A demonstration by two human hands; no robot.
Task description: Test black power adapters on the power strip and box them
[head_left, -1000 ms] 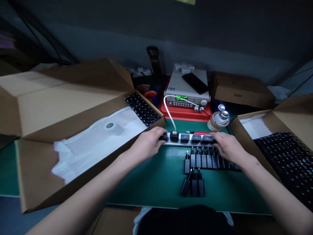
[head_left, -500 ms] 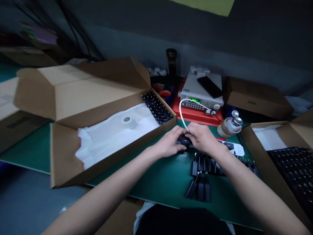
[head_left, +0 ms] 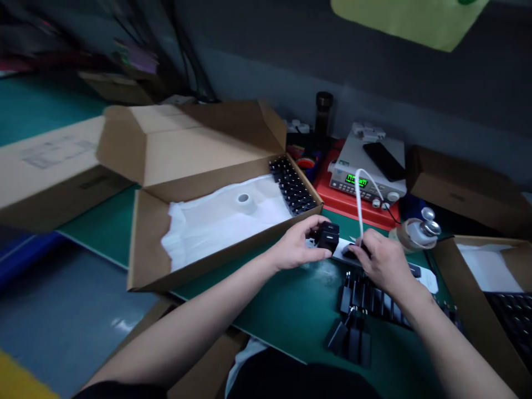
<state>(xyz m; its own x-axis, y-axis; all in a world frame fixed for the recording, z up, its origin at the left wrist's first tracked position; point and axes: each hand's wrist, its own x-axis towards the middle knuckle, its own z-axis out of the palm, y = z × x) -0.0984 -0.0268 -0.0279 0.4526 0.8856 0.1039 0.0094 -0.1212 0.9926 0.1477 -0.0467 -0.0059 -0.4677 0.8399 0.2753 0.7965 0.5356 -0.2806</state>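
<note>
Watching from beside the bench, I am noticing the risks first: the left hand (head_left: 297,245) is gripping a matte black wall charger (head_left: 329,238), its fingers curled closed around the boxy body, and a loose hold could let it slip and land among the tightly packed rows of black chargers (head_left: 366,296) standing on the green mat (head_left: 266,316) below. A white cable (head_left: 358,208) is rising in a stiff loop from under the right hand (head_left: 384,263), so a careless wrist could catch it and tug the pale power strip (head_left: 343,250) out of line. That right hand is curving down over a dark plug (head_left: 352,252) on the strip, though I cannot tell whether it is gripping or only pressing. The held charger is hovering just left of the strip, close to the front wall of an open cardboard box (head_left: 233,249) lined with white paper, and its prongs are hidden from where I am standing. Another bump could also jostle the chargers lined up inside that box.
</note>
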